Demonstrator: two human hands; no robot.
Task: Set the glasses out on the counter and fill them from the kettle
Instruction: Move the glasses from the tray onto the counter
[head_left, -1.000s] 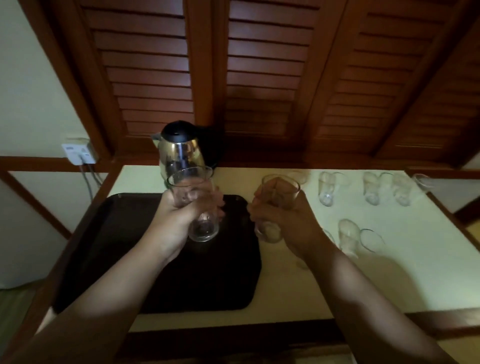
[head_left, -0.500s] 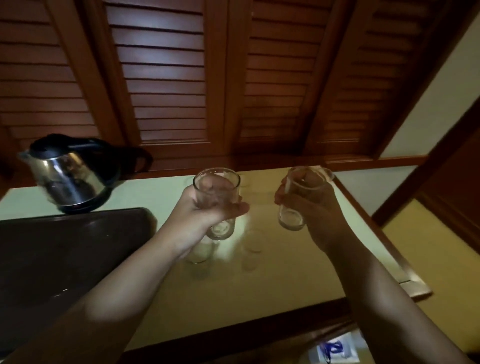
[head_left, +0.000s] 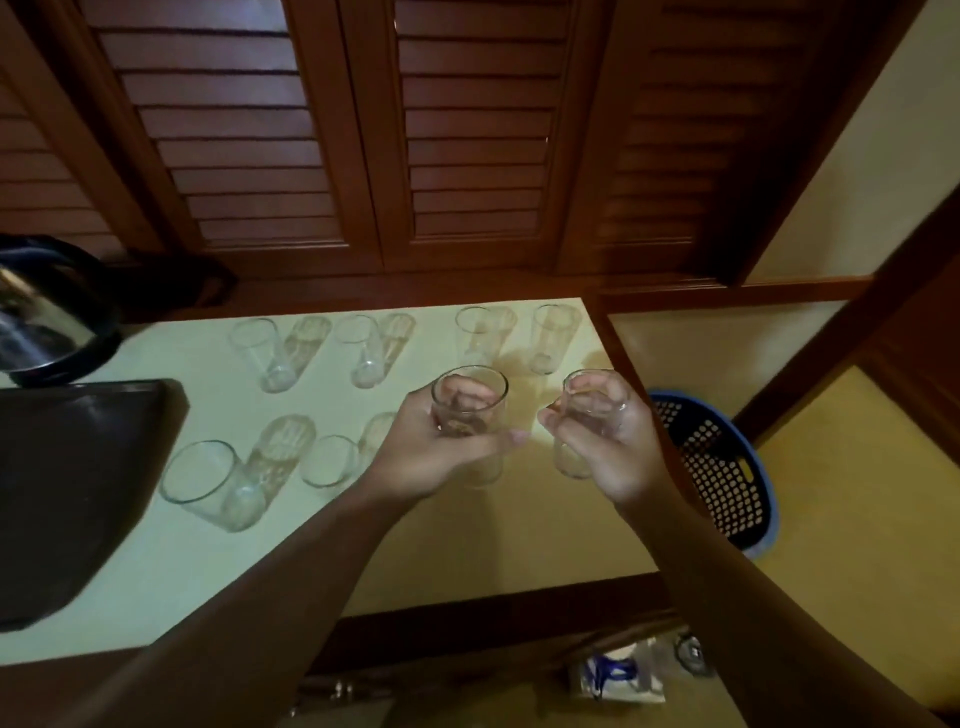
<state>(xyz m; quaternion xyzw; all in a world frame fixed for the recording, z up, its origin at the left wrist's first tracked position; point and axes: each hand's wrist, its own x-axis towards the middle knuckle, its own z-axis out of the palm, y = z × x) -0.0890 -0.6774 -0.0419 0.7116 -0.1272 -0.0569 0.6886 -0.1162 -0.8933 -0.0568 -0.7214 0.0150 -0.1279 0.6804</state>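
My left hand (head_left: 434, 454) grips a clear empty glass (head_left: 469, 402) upright, just above the pale counter (head_left: 483, 540) near its right end. My right hand (head_left: 608, 447) holds a second clear glass (head_left: 584, 415) beside it, close to the counter's right edge. Several empty glasses stand on the counter: a back row with one at the far right (head_left: 551, 338), and a front row with a large one at the left (head_left: 208, 483). The steel kettle (head_left: 44, 322) with a black lid stands at the back left, cut off by the frame edge.
A dark tray (head_left: 78, 467) lies on the counter's left part. A blue perforated basket (head_left: 722, 467) sits on the floor past the right edge. Wooden louvred shutters (head_left: 363, 130) rise behind the counter. A plastic packet (head_left: 618, 670) lies on the floor below.
Both hands carried their glasses from over the tray rightward to the counter's right end, and lowered them. The view swung right, so the kettle and tray now sit at the left.
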